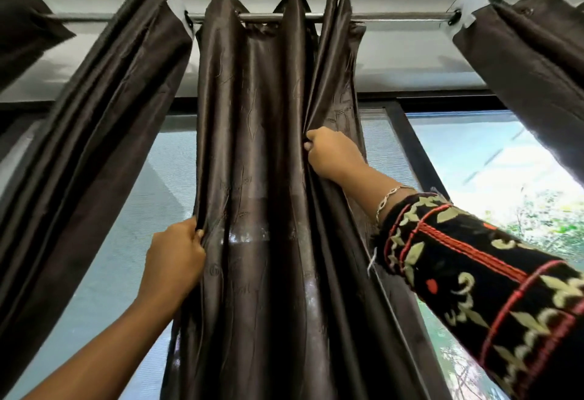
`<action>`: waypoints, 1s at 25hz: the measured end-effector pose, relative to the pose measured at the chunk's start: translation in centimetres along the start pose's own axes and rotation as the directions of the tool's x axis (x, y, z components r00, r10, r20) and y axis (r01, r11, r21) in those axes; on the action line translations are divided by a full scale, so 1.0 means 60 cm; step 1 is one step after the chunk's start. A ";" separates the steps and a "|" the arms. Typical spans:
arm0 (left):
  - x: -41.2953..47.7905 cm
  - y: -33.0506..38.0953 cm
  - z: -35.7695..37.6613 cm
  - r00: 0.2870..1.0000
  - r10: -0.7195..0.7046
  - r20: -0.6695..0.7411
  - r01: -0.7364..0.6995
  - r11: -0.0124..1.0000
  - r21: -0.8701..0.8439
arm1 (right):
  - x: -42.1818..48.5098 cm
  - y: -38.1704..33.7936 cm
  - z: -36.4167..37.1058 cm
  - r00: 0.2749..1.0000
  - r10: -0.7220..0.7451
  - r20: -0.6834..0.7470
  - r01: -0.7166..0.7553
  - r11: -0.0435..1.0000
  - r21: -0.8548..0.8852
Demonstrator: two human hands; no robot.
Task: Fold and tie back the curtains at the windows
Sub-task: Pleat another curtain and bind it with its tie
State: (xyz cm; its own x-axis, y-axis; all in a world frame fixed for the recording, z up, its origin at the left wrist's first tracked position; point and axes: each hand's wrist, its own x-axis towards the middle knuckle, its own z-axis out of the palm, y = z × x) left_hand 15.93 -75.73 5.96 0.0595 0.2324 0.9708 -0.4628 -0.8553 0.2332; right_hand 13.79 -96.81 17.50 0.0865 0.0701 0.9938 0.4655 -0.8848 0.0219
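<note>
Fingers [193,229] of the left hand [177,254] are curled tight round the left edge of the middle curtain panel [262,178], pinching a fold of its dark brown satin low in the view. The right hand [331,153] is closed as well, its fingers hooked into a pleat toward the panel's right side, higher up and nearer the rod [395,16]. The panel hangs from that rod in front of the window [474,153]. Its long axis is vertical and its pleats run top to bottom between the two hands. The cloth to be gathered therefore lies inward of both grips: to the right of the left hand and to the left of the right one. By my reading the step in hand is the folding, and the next move would be a sideways one, drawing the two held folds toward each other across the panel's width. Because the right hand sits well above the left, the gather would likely come out slanted unless one grip is brought level first. A second panel [104,109] hangs bunched just beside the middle one on the left, and a third [537,52] is well apart on the right. I can make out no tie or band, so the tying seems not yet begun.
</note>
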 end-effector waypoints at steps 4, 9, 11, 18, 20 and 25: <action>0.001 0.005 -0.006 0.994 0.102 -0.039 -0.104 0.994 -0.044 | -0.026 0.033 -0.017 0.997 0.071 -0.043 -0.074 0.994 -0.084; -0.018 0.083 0.039 0.994 0.105 0.019 -0.103 0.992 -0.075 | -0.058 0.085 -0.043 0.996 0.089 -0.009 -0.089 0.980 -0.180; -0.021 0.157 0.058 0.991 0.098 0.092 -0.087 0.989 -0.121 | -0.059 0.107 -0.057 0.997 0.079 0.010 -0.076 0.978 -0.192; -0.048 0.378 0.098 0.924 0.272 0.269 -0.239 0.960 -0.148 | -0.079 0.179 -0.105 0.996 0.091 -0.016 -0.093 0.979 -0.179; -0.054 0.391 0.097 0.937 0.241 0.254 -0.197 0.963 -0.187 | -0.087 0.197 -0.121 0.995 0.102 0.002 -0.100 0.981 -0.166; -0.069 0.341 0.074 0.987 0.072 0.145 -0.045 0.982 -0.183 | -0.122 0.207 -0.130 0.992 0.114 0.062 -0.108 0.990 -0.087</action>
State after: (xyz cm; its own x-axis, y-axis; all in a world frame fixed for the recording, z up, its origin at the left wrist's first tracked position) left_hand 10.17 -96.24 6.94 0.1541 0.1004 0.9829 -0.6192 -0.7655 0.1753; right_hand 12.06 -111.89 11.35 0.1936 -0.0022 0.9811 0.3754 -0.9237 -0.0762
